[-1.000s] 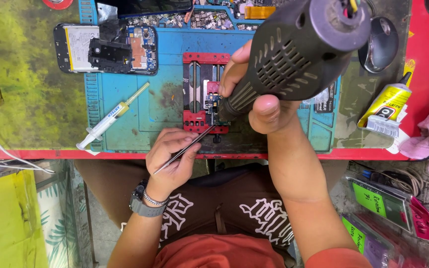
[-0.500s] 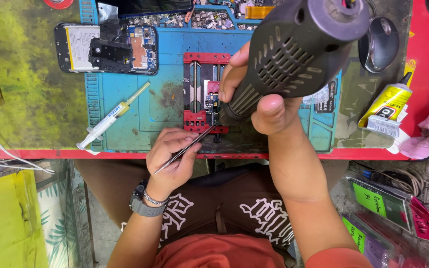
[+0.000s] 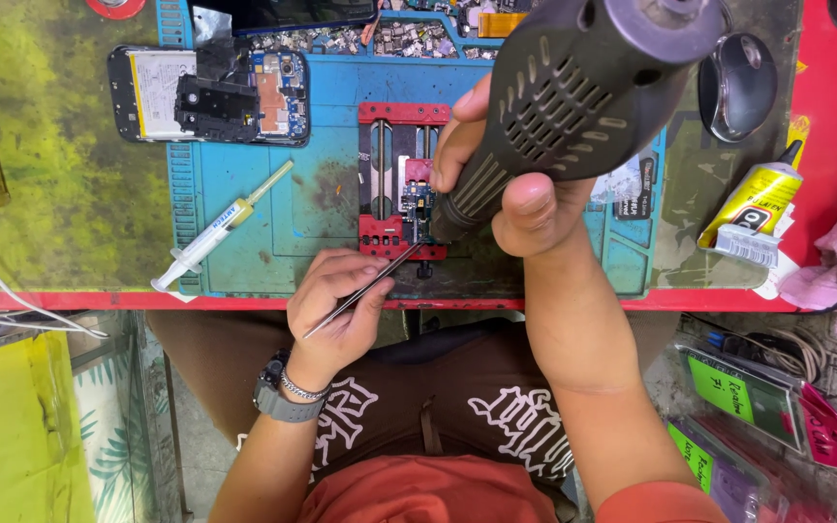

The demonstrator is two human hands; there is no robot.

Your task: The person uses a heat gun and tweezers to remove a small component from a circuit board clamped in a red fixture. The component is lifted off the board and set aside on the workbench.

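Blue mat (image 3: pixel 322 194) on stained, prob. green bench (image 3: pixel 41 174) w/ red edge

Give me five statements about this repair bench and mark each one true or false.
1. The right hand grips a dark hot-air tool. True.
2. The left hand holds a screwdriver. False: it holds thin metal tweezers.
3. The tool's nozzle points at a small circuit board clamped in a red holder. True.
4. The opened phone lies to the right of the holder. False: it lies to its left, at the far edge of the blue mat.
5. A syringe lies on the mat, untouched by either hand. True.
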